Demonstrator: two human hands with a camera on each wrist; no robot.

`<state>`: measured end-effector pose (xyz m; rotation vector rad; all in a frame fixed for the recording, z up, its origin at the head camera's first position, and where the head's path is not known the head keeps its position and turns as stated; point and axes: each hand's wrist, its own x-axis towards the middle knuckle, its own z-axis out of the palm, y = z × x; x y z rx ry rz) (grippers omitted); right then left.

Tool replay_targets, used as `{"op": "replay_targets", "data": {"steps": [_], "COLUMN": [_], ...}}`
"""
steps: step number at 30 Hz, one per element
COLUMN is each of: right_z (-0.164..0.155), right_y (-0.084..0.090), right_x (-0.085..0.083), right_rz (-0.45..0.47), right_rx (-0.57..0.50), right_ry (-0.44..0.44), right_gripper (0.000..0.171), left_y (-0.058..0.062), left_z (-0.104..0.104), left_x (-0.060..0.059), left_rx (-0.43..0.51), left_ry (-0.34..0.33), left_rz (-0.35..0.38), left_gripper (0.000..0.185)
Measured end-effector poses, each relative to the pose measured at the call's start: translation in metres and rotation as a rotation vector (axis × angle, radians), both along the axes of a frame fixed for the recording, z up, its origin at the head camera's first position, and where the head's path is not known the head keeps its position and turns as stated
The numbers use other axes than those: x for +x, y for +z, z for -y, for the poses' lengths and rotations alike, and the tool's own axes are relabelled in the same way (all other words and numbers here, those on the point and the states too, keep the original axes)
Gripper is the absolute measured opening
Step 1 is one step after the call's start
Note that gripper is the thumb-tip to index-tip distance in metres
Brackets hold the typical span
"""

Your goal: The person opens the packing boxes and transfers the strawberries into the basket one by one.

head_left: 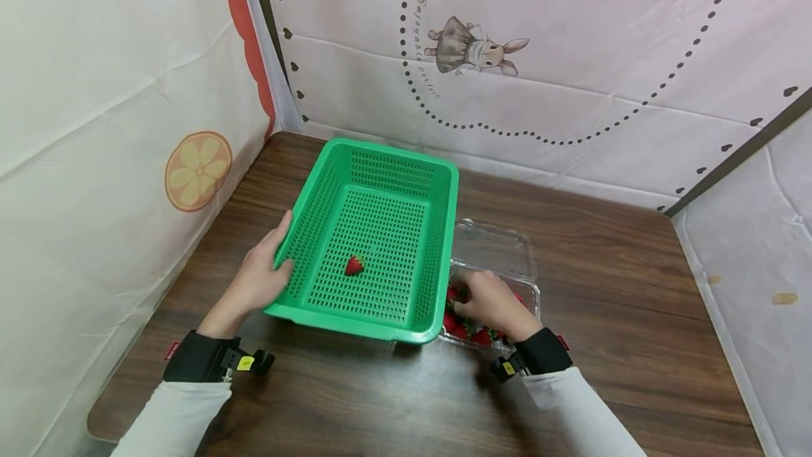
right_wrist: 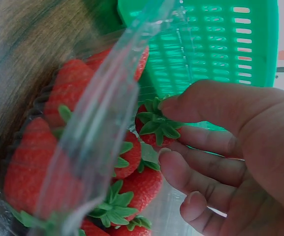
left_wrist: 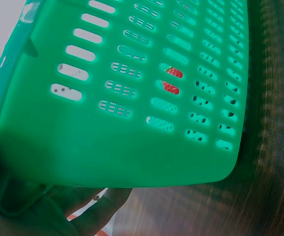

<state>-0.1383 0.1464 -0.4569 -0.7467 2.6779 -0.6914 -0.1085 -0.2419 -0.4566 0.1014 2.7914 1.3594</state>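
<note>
A green perforated plastic basket lies across the middle of the table, with one red strawberry on its floor. My left hand grips the basket's left rim, thumb over the top; the left wrist view shows fingers below the rim. To the right of the basket is a clear plastic clamshell box holding several strawberries with green leaf caps. Reaching into that box, my right hand pinches a strawberry by its leafy end between thumb and fingers.
The box's clear lid is folded back toward the far side. Brown wood-grain table surrounds the basket and box. Printed white fabric walls stand behind and at both sides. A band with a small device sits on each wrist.
</note>
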Motion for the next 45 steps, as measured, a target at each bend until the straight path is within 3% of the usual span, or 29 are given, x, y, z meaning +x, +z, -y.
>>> {"op": "replay_targets", "data": {"steps": [7,15,27,34,45], "right_z": [-0.004,-0.008,-0.009,-0.007,-0.003], "right_y": [0.004,0.012,0.027,0.032,0.045], "right_x": [0.003,0.006,0.007,0.005,0.004], "right_rz": [0.040,-0.019,0.034,-0.047,-0.092], "right_rx": [-0.037,-0.066,-0.159,-0.157,-0.188], "right_ry": [-0.037,-0.058,-0.094,-0.056,-0.039], "right_gripper": [0.025,0.028,0.032,0.046,0.034], "left_y": [-0.003,-0.006,-0.002,0.000,0.000], "left_z": [0.000,0.002,0.000,0.000,0.001], "left_x": [0.000,-0.001,0.000,0.000,0.000], "left_rx": [-0.004,-0.016,-0.009,-0.004,-0.011], "left_ry": [-0.002,-0.011,-0.005,-0.005,-0.011], "left_rz": [-0.005,-0.013,0.002,0.002,-0.008], "left_gripper": [0.082,0.082,0.082,0.082,0.082]}}
